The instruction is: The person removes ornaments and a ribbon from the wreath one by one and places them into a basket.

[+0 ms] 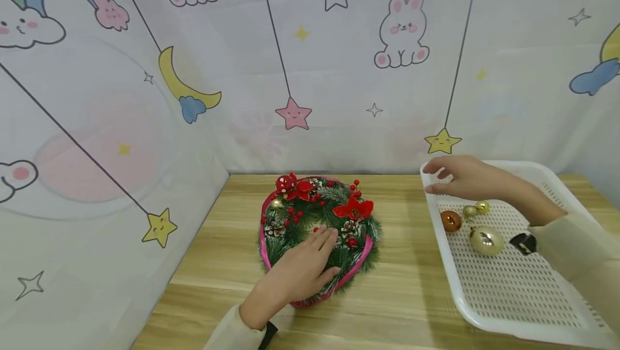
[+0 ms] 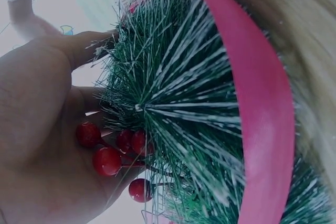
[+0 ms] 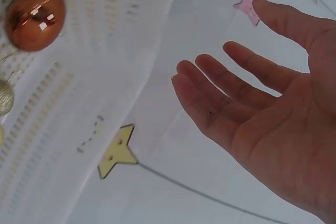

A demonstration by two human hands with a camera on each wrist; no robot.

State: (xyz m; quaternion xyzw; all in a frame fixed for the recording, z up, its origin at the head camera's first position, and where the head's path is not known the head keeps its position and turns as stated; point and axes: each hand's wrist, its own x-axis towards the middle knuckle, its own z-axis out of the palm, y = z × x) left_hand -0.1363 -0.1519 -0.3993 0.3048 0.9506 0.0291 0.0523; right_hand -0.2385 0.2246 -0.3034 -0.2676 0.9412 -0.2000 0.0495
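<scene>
A green Christmas wreath (image 1: 373,231) lies on the table, dressed with red berries (image 2: 107,161), pine cones, red flowers, a red ball (image 1: 284,183) and a pink ribbon (image 2: 262,114). My left hand (image 1: 302,266) rests over its near side, fingers fairly straight and pointing to its middle. In the left wrist view the palm faces the frosted needles and several berries. Over the far left rim of a white basket (image 1: 448,269) hovers my right hand (image 1: 462,177). Its fingers are loosely bent, and the right wrist view shows nothing between them.
Inside the basket are an orange ball (image 1: 451,221), a large pale gold ball (image 1: 486,240) and two small gold balls (image 1: 470,211). The wooden table (image 1: 208,264) meets a printed cloth backdrop (image 1: 339,145) at the back and left.
</scene>
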